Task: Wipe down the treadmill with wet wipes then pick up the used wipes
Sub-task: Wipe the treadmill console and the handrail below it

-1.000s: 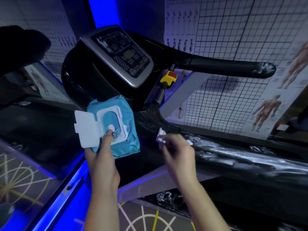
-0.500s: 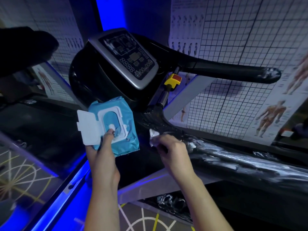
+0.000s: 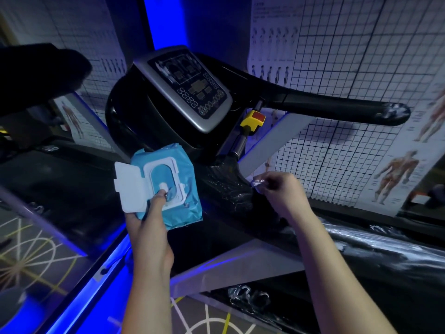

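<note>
blue-lit gym room, dim, with white grid-lined wall charts (image 3: 361, 56) behind a black treadmill (image 3: 134, 131).

left of centre, the left hand (image 3: 149, 227) holds a soft blue wet-wipe pack (image 3: 183, 206) from below, level with the foot of the console. its grip is closed round the pack, with the thumb lying on the oval opening. the pack's white hinged plastic lid (image 3: 128, 186) stands flipped open to the left. the blue film is crinkled and glossy.

right of centre, the right hand (image 3: 286, 191) has a narrow grip, its fingertips pinching a small pale crumpled scrap (image 3: 258, 183) just beside the treadmill's upright. it is too small to tell whether it is a wipe.

above them, the grey-framed slanted console panel (image 3: 187, 88) shows rows of round buttons. a yellow safety key with a red top (image 3: 252, 120) hangs at its lower right. a long black handrail (image 3: 337, 107) runs to the right edge, its tip shiny with wrap. a second plastic-wrapped black rail (image 3: 385, 244) crosses the lower right, wrinkled and reflective.

a bright blue light strip (image 3: 166, 20) rises at the top centre. an anatomy poster of a muscled figure (image 3: 395, 174) hangs at the right. the dark floor with yellow and white curved lines (image 3: 31, 249) shows at the lower left.
</note>
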{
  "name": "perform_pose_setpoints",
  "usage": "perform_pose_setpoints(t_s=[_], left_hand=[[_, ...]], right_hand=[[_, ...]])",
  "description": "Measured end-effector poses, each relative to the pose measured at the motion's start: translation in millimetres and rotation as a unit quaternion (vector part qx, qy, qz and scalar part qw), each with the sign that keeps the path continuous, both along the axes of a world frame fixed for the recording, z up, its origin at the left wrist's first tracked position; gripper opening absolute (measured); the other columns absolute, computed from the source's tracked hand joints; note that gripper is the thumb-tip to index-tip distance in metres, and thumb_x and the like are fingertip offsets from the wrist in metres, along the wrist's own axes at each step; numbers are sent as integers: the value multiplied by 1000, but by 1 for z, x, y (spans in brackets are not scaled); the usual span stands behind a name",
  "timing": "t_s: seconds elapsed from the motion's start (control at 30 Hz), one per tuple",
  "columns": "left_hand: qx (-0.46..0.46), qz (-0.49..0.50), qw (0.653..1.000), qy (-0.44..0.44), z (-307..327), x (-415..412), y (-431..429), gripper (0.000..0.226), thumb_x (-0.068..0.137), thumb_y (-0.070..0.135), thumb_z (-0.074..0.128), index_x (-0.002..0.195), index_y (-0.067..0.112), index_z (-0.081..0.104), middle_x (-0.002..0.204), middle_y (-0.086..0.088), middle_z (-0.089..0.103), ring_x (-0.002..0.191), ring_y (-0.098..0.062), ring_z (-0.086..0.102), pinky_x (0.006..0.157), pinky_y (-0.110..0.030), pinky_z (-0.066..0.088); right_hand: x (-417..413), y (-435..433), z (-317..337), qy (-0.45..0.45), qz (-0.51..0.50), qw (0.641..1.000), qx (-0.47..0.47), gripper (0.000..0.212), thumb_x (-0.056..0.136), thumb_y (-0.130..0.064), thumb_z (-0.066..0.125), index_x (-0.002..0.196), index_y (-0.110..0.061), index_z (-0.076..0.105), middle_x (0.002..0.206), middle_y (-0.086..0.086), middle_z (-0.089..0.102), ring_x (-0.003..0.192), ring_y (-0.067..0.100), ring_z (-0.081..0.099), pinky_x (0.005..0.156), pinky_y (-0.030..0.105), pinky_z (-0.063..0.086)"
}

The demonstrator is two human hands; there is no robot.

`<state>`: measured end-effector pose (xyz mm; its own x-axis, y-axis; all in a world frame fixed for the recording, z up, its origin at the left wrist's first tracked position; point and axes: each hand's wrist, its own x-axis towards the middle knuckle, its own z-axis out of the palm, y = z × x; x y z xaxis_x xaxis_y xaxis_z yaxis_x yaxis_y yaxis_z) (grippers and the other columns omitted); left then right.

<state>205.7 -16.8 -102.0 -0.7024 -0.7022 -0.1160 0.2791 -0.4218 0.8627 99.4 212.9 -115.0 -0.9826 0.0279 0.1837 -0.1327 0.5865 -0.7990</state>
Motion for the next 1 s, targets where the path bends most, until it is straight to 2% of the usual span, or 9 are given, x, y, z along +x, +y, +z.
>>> perform_pose_setpoints(t_s=[0.17,0.27,0.33,0.4,0.47,0.6,0.8,0.9,1.0], left_hand=[[2,4,1000,1,1,-2,0,51,94,11,75,140,31,63,120,12,77,111,-13,74,104,-49,56],[0,7,1000,5,2,-2,-2,50,94,10,75,139,30,64,122,10,77,113,-15,73,105,-50,55],[-4,16,1000,12,4,-2,-4,49,95,9,74,139,28,64,124,9,76,115,-16,73,106,-50,55],[-5,27,1000,12,6,-1,-8,49,95,9,73,139,29,63,124,10,76,114,-14,73,105,-50,56],[-5,34,999,14,7,1,-11,48,96,8,72,139,27,64,124,8,76,114,-15,73,104,-51,56],[0,43,999,11,10,5,-18,48,95,8,72,138,27,64,123,9,76,113,-14,73,104,-49,56],[2,38,999,5,9,15,-36,40,93,11,76,126,32,68,116,13,78,108,-11,74,104,-47,56],[-2,21,1000,15,8,22,-47,42,93,10,75,129,29,68,119,11,77,111,-14,74,106,-49,55],[-18,-13,999,26,5,26,-56,44,93,11,76,132,29,67,122,10,77,113,-14,73,107,-51,54]], right_hand=[[6,-33,9,61,91,994,-10,19,86,-16,75,97,-30,80,95,-19,76,91,-7,68,84,10,49],[-1,-44,19,31,171,985,-25,19,85,-18,77,97,-32,79,93,-21,76,92,-6,69,90,22,54],[-14,-48,27,43,149,986,-66,17,83,-18,78,93,-31,80,88,-18,76,88,-3,70,89,28,56],[-28,-54,37,64,98,989,-91,14,83,-19,77,92,-29,80,84,-16,76,82,-2,67,84,20,53],[-38,-65,43,73,87,993,-25,15,85,-16,75,96,-25,80,84,-13,73,78,0,62,69,2,40],[-51,-90,34,63,129,987,74,17,93,-11,64,98,-18,79,96,-1,77,94,16,68,70,5,34],[-20,-89,31,119,152,980,48,17,94,-6,64,95,-15,78,92,-7,77,97,-4,60,72,-5,32],[11,-73,28,104,131,986,25,19,91,-10,68,98,-24,78,83,-23,72,83,-15,62,75,2,40],[48,-56,17,84,47,984,-150,22,93,-7,66,106,-21,77,90,-10,77,80,8,73,76,27,59]])
